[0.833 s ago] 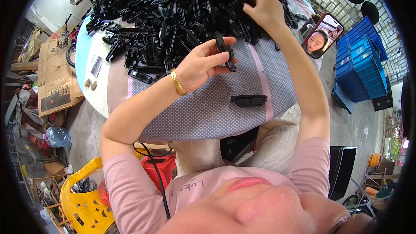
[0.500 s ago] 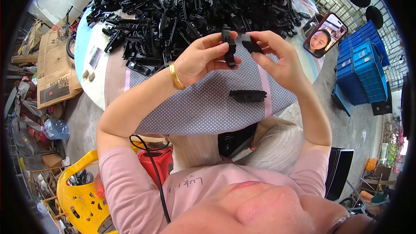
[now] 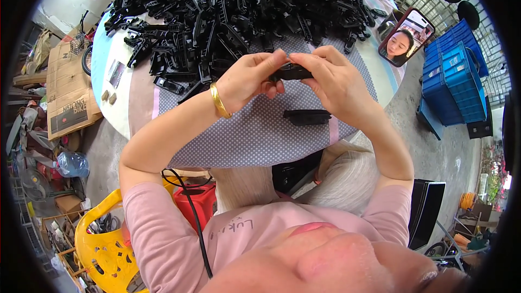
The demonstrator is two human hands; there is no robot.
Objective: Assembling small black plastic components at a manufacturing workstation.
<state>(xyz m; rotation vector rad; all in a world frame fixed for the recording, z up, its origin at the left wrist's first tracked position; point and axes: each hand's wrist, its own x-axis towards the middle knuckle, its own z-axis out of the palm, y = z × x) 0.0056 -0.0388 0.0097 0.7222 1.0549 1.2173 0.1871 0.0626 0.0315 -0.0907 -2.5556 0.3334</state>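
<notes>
The left hand (image 3: 243,80) and right hand (image 3: 339,82) are close together just on the near side of the pile of black parts (image 3: 239,16), both clamped on a black plastic part (image 3: 296,71); whether it is one piece or two, I cannot tell. A loose black clip (image 3: 307,117) lies on the desk (image 3: 255,144), farther from the pile on the same side. A tilted phone (image 3: 407,38) stands right of the pile, and blue crates (image 3: 461,88) sit farther right of it
</notes>
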